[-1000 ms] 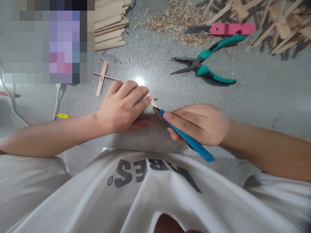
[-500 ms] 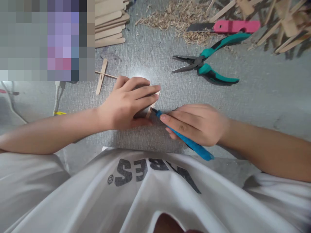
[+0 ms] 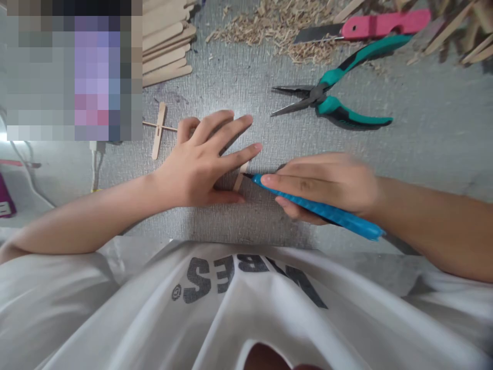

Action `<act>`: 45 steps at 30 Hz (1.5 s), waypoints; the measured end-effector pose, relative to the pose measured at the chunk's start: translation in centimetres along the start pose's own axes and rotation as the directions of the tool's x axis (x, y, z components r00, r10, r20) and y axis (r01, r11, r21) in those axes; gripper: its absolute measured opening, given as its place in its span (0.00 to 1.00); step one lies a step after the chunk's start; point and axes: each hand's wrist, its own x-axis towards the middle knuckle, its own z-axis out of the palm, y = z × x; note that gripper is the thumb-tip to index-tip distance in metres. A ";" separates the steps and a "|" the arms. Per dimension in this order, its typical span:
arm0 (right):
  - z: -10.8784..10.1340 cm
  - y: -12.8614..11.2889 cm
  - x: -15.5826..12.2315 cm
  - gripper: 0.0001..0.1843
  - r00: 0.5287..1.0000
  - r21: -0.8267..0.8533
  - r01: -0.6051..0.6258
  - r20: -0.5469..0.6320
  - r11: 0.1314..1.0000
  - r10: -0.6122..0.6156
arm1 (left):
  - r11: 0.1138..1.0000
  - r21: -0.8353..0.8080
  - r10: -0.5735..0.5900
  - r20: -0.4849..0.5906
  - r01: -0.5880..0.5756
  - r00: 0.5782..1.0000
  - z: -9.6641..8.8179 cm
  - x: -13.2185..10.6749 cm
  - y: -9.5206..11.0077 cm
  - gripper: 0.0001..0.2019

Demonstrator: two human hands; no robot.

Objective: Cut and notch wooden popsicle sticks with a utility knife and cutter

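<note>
My right hand (image 3: 327,185) grips a blue pen-like tool (image 3: 346,218) with a dark pointed tip; whether it is a blade or a nib I cannot tell. That tip meets a small wooden craft stick (image 3: 239,180) lying flat on the table. My left hand (image 3: 204,164) rests palm down over the stick, fingers spread, its thumb and index finger on either side of the visible part. The rest of the stick is hidden under the hand. Just left of those fingers lies a cross-shaped piece made of craft sticks (image 3: 159,131).
Needle-nose pliers (image 3: 318,96) with teal handles lie spread beyond my hands. Behind them are a pink utility knife (image 3: 385,24) with its blade out and a heap of wood shavings (image 3: 265,25). Craft sticks (image 3: 165,49) are stacked at the back left. A white cable (image 3: 94,164) runs at left.
My left fingers have spread wider, the index finger apart from the others. The right hand and blue tool have shifted slightly right, the tool lying flatter. The camera view has moved a little.
</note>
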 end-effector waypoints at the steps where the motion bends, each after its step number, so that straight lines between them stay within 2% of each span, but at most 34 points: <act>1: 0.2 0.1 0.0 0.28 1.000 0.029 0.016 -0.020 0.999 -0.016 | 1.000 -0.001 0.002 -0.001 -0.002 1.000 0.0 0.0 0.0 0.47; 4: 0.5 0.2 0.1 0.29 0.995 0.143 0.065 -0.083 0.988 -0.054 | 1.000 0.010 0.012 0.007 -0.012 1.000 0.0 0.1 0.1 0.47; 6: 0.3 0.1 0.4 0.31 0.997 0.190 0.049 -0.064 0.981 -0.037 | 1.000 0.024 0.018 0.018 -0.019 1.000 0.0 0.2 0.2 0.48; 9: -0.4 -0.2 0.9 0.31 1.000 0.179 0.010 0.011 0.984 -0.012 | 0.999 0.033 0.017 0.023 -0.018 1.000 -0.1 0.3 0.3 0.49; 12: -0.9 -0.3 1.3 0.29 1.000 0.166 0.009 0.018 0.986 -0.013 | 0.999 0.044 0.018 0.025 -0.019 1.000 -0.2 0.3 0.3 0.49; 16: -0.8 0.0 -0.1 0.32 0.999 0.144 -0.010 0.052 0.990 0.003 | 0.999 0.047 0.014 0.030 -0.015 0.999 -0.1 0.3 0.3 0.50; 17: -0.7 0.2 -0.6 0.32 0.997 0.110 -0.046 0.067 0.993 0.038 | 0.999 0.040 0.013 0.031 -0.014 0.999 -0.1 0.3 0.3 0.50; 19: -0.3 0.4 -1.5 0.26 0.996 0.078 -0.071 0.062 0.994 0.066 | 1.000 0.020 0.010 0.034 -0.010 0.999 -0.1 0.3 0.3 0.49; 21: 0.0 0.4 -1.8 0.17 0.997 0.071 -0.081 0.001 0.994 0.081 | 1.000 0.004 0.005 0.039 -0.005 0.999 0.0 0.3 0.3 0.48; 23: 0.2 0.2 -1.4 0.12 0.991 0.081 -0.121 0.061 0.989 0.117 | 1.000 0.005 0.003 0.046 -0.003 0.999 0.1 0.4 0.2 0.48; 25: 0.3 0.0 -0.7 0.17 0.990 0.139 -0.143 0.028 0.980 0.141 | 1.000 0.019 0.008 0.048 -0.009 0.999 0.1 0.4 0.2 0.49; 27: 0.4 -0.1 -0.1 0.16 0.995 0.165 -0.104 0.009 0.981 0.104 | 0.999 0.030 0.017 0.046 -0.018 0.999 0.1 0.4 0.2 0.50; 29: 0.3 0.1 0.0 0.15 1.000 0.092 0.000 -0.010 0.996 0.001 | 0.999 0.033 0.018 0.045 -0.020 0.999 0.0 0.4 0.3 0.50; 32: 0.1 0.4 0.0 0.20 0.993 -0.031 0.115 -0.028 0.993 -0.115 | 0.999 0.034 0.009 0.050 -0.011 0.999 -0.1 0.4 0.4 0.49; 36: -0.4 0.4 0.3 0.22 0.994 -0.037 0.106 0.041 0.994 -0.105 | 0.999 0.028 0.015 0.039 -0.016 0.999 -0.2 0.4 0.4 0.49; 45: -0.6 0.5 0.3 0.19 0.994 -0.044 0.108 -0.014 0.993 -0.109 | 0.997 -0.056 0.050 0.023 -0.049 0.998 -0.5 0.2 0.1 0.45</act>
